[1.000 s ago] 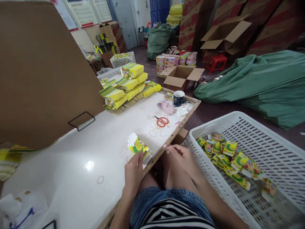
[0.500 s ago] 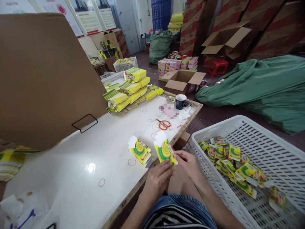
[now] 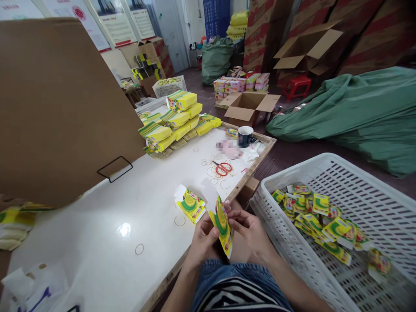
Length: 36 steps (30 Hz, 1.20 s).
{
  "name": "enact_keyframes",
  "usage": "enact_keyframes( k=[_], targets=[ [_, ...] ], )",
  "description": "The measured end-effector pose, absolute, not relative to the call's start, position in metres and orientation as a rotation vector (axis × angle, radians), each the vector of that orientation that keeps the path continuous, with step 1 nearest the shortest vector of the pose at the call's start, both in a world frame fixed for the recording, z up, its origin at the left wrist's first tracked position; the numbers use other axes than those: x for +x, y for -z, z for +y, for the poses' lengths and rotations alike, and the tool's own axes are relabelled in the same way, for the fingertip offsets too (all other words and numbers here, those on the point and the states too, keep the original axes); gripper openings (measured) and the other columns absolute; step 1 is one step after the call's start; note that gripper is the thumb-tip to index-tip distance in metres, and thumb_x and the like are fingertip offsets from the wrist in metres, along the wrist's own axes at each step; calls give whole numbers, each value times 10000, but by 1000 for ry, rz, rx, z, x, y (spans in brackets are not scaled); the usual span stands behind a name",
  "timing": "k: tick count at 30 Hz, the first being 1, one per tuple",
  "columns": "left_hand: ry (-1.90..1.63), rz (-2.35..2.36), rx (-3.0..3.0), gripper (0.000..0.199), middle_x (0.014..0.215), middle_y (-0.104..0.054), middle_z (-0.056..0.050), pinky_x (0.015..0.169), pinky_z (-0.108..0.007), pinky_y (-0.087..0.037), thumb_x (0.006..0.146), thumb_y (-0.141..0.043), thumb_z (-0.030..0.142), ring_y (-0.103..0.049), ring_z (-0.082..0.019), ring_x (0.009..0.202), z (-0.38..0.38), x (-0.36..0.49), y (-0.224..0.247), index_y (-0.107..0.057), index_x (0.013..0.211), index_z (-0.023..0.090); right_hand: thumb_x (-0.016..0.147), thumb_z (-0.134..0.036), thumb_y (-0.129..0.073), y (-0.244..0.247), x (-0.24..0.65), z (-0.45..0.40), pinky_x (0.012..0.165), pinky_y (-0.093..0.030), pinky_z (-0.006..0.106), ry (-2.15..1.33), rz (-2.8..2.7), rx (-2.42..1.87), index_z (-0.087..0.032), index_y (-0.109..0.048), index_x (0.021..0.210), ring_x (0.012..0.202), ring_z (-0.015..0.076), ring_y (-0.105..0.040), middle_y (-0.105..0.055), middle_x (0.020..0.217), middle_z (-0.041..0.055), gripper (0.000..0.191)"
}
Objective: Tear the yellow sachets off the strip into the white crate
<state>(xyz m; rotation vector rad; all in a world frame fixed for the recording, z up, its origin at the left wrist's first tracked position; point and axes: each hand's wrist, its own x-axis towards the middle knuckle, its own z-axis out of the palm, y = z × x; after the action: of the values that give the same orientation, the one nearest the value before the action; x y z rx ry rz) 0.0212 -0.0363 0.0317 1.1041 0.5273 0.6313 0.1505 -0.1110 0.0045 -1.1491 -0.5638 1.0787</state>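
Note:
A small yellow-and-green printed carton [image 3: 222,223] is held up in front of my lap, turned partly edge-on, with its white flap raised at the top. My left hand [image 3: 204,237] grips its left side, thumb on the printed face. At the carton's right edge, my right hand [image 3: 245,225] has its thumb and fingers pinched together on it. A small pinkish-white patch shows above the right fingertips; I cannot tell what it is. Close by on the white table [image 3: 107,260], a short stack of similar flat cartons [image 3: 190,203] lies near the edge.
To my right stands a white plastic basket [image 3: 360,175] with several cartons inside. Red-handled scissors [image 3: 222,168], rubber bands [image 3: 139,248] and a dark mug [image 3: 245,137] are on the table. Bundled yellow cartons [image 3: 177,121] are piled at the back, beside a large cardboard sheet [image 3: 65,112].
The carton has come lower and closer to my lap and turned more edge-on. My left hand has shifted from its lower end to its left side; the right stays at its right edge.

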Motion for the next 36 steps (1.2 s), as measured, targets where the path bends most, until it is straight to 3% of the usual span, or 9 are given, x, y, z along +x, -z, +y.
enact_keyframes(
  k=[5, 8, 13, 17, 19, 21, 27, 32, 36],
  targets=[
    [-731, 666, 1092, 450, 955, -743, -95, 832, -357, -532, 718, -745, 499, -687, -258, 932, -36, 29, -24, -674, 1008, 162, 731, -487, -753, -5, 151, -116, 767, -555, 354, -1106, -636, -1215, -158, -704, 943, 828, 228, -686, -738, 905, 83, 395],
    [-801, 789, 1153, 404, 951, -730, -81, 816, -333, -534, 770, -697, 490, -684, -224, 896, -35, 32, -18, -636, 996, 161, 801, -481, -679, -7, 146, -116, 695, -547, 325, -1025, -699, -1296, -158, -682, 872, 749, 207, -663, -716, 819, 61, 330],
    [-857, 841, 1293, 519, 1006, -682, -51, 830, -323, -534, 801, -694, 363, -679, -191, 912, -36, 32, -19, -418, 1222, 238, 846, -429, -615, -7, 145, -113, 542, -476, 258, -673, -799, -1520, -191, -615, 781, 571, 145, -551, -610, 650, 5, 246],
    [-775, 732, 1274, 659, 1086, -662, -61, 827, -335, -541, 819, -677, 297, -691, -187, 913, -37, 26, -25, -256, 1326, 282, 867, -356, -610, -5, 154, -114, 621, -516, 273, -652, -944, -1466, -207, -596, 1126, 688, 157, -603, -669, 932, 58, 298],
    [-684, 646, 1277, 640, 1133, -658, -85, 852, -346, -534, 836, -658, 293, -682, -203, 967, -35, 20, -30, -269, 1344, 274, 893, -342, -582, -7, 160, -116, 710, -542, 293, -767, -988, -1356, -235, -512, 1291, 837, 178, -644, -640, 1126, 90, 418],
    [-603, 576, 1268, 581, 1164, -655, -98, 881, -355, -525, 835, -661, 282, -663, -224, 1030, -31, 15, -36, -337, 1318, 262, 907, -345, -565, -12, 166, -117, 747, -547, 301, -893, -1004, -1250, -245, -484, 1328, 917, 191, -653, -627, 1163, 94, 440],
    [-455, 466, 1205, 414, 1095, -685, -69, 807, -309, -537, 828, -677, 220, -676, -223, 983, -28, 6, -49, -454, 1177, 251, 911, -339, -554, -30, 177, -120, 701, -518, 274, -966, -1125, -1187, -225, -537, 1267, 823, 174, -633, -657, 956, 49, 374],
    [-397, 424, 1195, 394, 1070, -687, -70, 753, -263, -531, 804, -708, 201, -688, -202, 919, -30, 8, -50, -490, 1130, 233, 942, -386, -496, -39, 182, -118, 573, -450, 237, -952, -1219, -1259, -188, -643, 1002, 662, 145, -579, -639, 770, 18, 253],
    [-390, 459, 1137, 637, 1109, -678, -80, 746, -300, -545, 806, -712, 246, -703, -212, 881, -34, 10, -46, -348, 1327, 300, 958, -351, -459, -41, 182, -113, 699, -472, 285, -722, -1261, -1303, -182, -678, 854, 773, 179, -610, -659, 810, 56, 296]
  ],
)
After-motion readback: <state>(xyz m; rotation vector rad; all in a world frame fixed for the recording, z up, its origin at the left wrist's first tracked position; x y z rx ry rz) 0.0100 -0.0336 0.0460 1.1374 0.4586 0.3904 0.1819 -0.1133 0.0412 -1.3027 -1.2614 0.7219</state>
